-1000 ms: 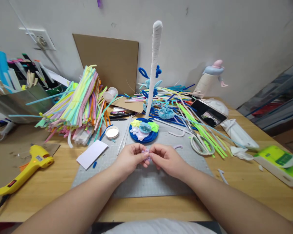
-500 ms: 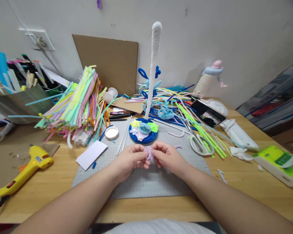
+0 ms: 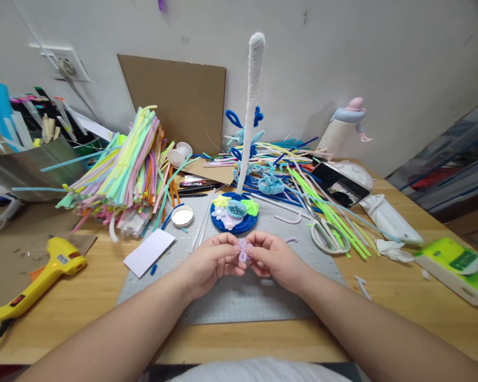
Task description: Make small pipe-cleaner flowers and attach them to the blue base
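Note:
Between my hands is a small light-purple pipe cleaner flower (image 3: 243,250), bent into several loops. My left hand (image 3: 214,260) pinches its left side between thumb and fingertips. From the other side, my right hand (image 3: 274,257) pinches it in the same way. Just beyond my fingertips stands a round blue fuzzy base (image 3: 245,225) bearing yellow, green, white and pale blue shapes. A tall white wrapped post (image 3: 252,106) rises behind these shapes, with blue loops and leaves around its lower half.
A grey cutting mat (image 3: 239,302) lies under my hands. Scissors (image 3: 330,236), green pipe cleaners (image 3: 342,225) and a phone (image 3: 340,184) are to the right. Leftward are a white card (image 3: 150,253), a yellow glue gun (image 3: 43,276) and a large pipe cleaner bundle (image 3: 123,170).
The purple flower has turned slightly between my fingertips, and its lower loop shows more clearly. Both hands stay in nearly the same place.

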`<control>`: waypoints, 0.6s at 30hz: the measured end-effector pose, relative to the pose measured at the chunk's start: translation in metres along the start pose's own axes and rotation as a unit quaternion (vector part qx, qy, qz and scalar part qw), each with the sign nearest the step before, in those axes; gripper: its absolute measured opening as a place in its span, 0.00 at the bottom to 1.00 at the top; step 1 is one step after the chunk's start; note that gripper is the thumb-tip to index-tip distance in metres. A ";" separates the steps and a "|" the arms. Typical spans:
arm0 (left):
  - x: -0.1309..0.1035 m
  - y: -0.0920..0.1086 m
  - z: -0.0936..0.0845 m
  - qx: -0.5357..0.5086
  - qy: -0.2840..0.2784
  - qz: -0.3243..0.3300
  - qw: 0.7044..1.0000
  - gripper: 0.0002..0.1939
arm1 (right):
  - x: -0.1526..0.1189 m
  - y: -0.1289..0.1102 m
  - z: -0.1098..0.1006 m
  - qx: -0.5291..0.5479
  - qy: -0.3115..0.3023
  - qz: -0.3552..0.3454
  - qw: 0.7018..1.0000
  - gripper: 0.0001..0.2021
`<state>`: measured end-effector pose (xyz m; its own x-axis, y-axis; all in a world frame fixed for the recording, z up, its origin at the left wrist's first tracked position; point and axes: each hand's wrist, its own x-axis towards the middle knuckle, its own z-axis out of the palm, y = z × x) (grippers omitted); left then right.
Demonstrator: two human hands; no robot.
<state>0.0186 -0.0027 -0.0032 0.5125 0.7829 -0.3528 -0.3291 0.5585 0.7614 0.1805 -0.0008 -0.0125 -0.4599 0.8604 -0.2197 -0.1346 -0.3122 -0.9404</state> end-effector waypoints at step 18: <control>0.000 0.001 0.000 0.056 0.022 -0.007 0.998 0.06 | -0.003 -0.002 0.000 -0.008 -0.026 0.000 1.000 0.11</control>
<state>0.0187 -0.0020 -0.0024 0.4808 0.7877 -0.3851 -0.2298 0.5370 0.8117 0.1815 -0.0027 -0.0103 -0.5055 0.8377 -0.2069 -0.1203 -0.3058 -0.9445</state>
